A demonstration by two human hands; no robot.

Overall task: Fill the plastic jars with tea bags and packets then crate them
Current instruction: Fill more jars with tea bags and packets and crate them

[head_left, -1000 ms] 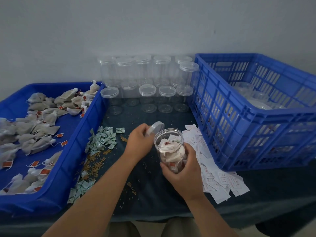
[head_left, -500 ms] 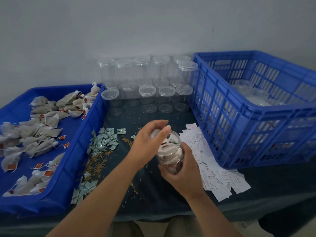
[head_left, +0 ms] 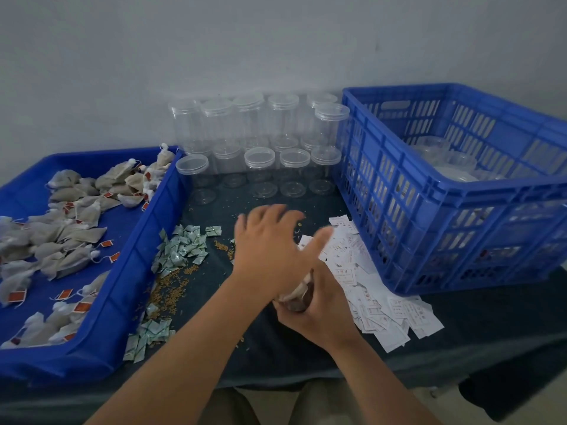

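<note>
**A:** Which step is this? Looks like capping to me. The left hand [head_left: 270, 250] lies over the top of the clear round plastic jar [head_left: 297, 297], its fingers [head_left: 260, 216] straight and spread apart, not curled on anything. There's no lid in sight. It's presumably under the palm, but I can't confirm that.

**B:** Agreed. The right hand [head_left: 322, 311] does the holding, with its fingers wrapped tight round the jar's lower body. The jar's nearly buried between the two hands. Only a sliver shows, with tea bags inside, and it seems tilted. It sits at the edge of the scattered white paper packets [head_left: 368, 289]. I can't tell if it rests on the dark worktop [head_left: 276, 348] or is lifted.

**A:** So what's next?

**B:** My guess is getting the lid seated and twisted down. That needs the left fingers closing round its rim while the right stops the jar turning. Then it goes over to the big blue slatted plastic crate [head_left: 497, 194] on the right, which is near the hands but apart from them. The jar has to clear that high wall.
</note>
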